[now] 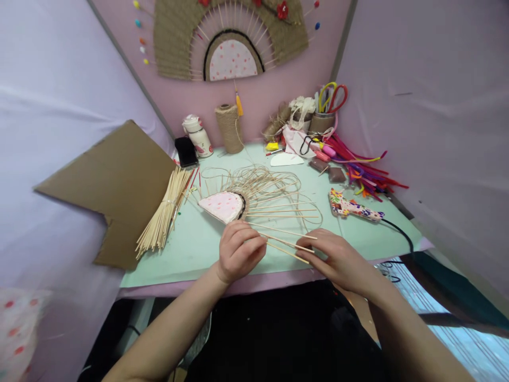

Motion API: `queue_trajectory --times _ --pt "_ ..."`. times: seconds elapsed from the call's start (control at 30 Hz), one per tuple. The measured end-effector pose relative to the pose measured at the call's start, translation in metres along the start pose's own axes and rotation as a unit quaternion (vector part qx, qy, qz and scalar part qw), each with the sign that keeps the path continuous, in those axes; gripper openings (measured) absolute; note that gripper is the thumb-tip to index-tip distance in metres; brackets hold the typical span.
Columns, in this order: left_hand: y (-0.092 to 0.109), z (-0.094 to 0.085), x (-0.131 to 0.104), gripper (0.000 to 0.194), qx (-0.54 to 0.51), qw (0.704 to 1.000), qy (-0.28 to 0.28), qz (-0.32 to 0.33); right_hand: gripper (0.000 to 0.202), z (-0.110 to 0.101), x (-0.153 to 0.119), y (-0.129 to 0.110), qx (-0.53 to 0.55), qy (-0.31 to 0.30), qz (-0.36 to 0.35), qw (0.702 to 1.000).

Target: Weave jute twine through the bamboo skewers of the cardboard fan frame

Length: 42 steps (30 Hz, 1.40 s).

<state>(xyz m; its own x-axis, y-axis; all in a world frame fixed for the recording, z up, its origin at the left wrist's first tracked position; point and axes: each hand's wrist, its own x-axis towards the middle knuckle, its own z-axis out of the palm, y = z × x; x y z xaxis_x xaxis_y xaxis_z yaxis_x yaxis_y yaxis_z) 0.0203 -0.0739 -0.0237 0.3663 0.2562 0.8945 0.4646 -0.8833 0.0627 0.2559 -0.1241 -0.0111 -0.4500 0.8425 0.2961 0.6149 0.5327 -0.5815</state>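
Head view. Fan (222,206) mid-frame, on the desk (199,254), pink spotted patch up, thin sticks (282,230) sticking out. Left hand (242,252), centre, is closed on the fan's near edge where sticks come out. Right hand (336,258), right of centre, is narrow around the tips of the nearest sticks; can't tell how firmly the fingers pinch.

Main risk: sticks. Long, thin, seemingly fixed only at the fan end, so a sideways push at the tips could snap one or work it loose at the root. Uneven pull from the right hand could also spoil the spacing; near ones already run at different angles. Too tight a left grip could crease the patch edge.

Twine (278,180) lies in loose loops behind the fan and around the sticks. A lift or turn could snag a loop, knot it or drag sticks together.

Glue gun (356,208) right of frame, cord (400,229) running over the desk edge. A forearm catching the cord could pull it off; if hot, its nozzle could burn skin. Can't tell if it's on.

Left of frame: stick bundle (161,223), tied near its middle, beside cardboard (115,180). A bump could spread the loose ends. Spool (229,130), upper centre, stands upright; a hard twine tug could tip it.
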Motion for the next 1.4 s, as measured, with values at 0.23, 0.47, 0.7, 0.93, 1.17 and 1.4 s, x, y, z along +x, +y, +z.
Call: queue_trajectory --times 0.23,0.47,0.7,0.93,1.17,1.4 --pt "0.0 0.001 -0.002 0.026 -0.015 1.0 0.002 -0.014 0.011 -0.016 -0.01 -0.015 -0.029 0.044 -0.057 0.997" --pt "0.001 0.002 -0.001 0.028 -0.019 1.0 0.008 -0.016 0.006 -0.019 -0.015 -0.024 -0.098 0.091 -0.078 0.988" --pt "0.003 0.005 -0.001 0.023 -0.021 0.999 0.011 -0.022 0.011 -0.021 -0.025 -0.028 -0.137 0.111 -0.087 0.98" --pt "0.004 0.004 -0.003 0.024 -0.018 1.0 0.002 -0.023 0.009 -0.012 -0.012 -0.023 -0.125 0.229 0.033 0.965" --pt "0.003 0.002 0.002 0.026 -0.018 0.999 0.009 -0.026 0.004 -0.009 -0.021 -0.037 -0.132 0.228 0.024 0.964" --pt "0.003 0.0 0.003 0.026 -0.029 0.999 0.005 -0.03 0.021 0.006 -0.009 -0.026 0.053 0.112 0.173 0.977"
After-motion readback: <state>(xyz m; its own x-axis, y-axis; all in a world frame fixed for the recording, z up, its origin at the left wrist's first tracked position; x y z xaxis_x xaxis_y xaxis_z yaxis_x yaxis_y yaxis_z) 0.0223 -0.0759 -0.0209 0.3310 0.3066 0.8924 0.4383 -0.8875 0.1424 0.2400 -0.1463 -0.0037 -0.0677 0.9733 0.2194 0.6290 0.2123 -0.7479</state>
